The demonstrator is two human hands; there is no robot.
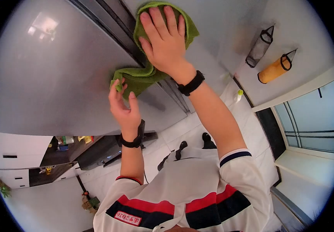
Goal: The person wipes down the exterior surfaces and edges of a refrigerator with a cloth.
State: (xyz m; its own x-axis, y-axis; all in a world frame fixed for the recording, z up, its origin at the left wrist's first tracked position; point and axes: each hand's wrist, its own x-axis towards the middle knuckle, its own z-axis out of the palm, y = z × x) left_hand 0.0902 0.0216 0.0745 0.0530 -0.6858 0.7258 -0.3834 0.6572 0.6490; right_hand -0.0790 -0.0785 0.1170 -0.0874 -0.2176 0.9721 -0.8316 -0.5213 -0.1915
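Observation:
A green cloth [138,79] lies against a large, glossy grey door panel [58,69], across the dark vertical seam [126,46] beside it. My right hand [165,42] presses flat on the upper part of the cloth, fingers stretched out and slightly apart. Lower down and to the left, my left hand [124,112] has its fingers curled at the cloth's hanging corner, with the thumb standing away from them. Part of the cloth is hidden under my right palm. Black bands circle both wrists.
A grey mesh holder [260,48] and a yellow one [275,69] hang on the wall at right. A bottle with a green top [239,92] stands near the wall. Below left is a dark counter [62,152] with several small items. A glazed door [310,120] is at far right.

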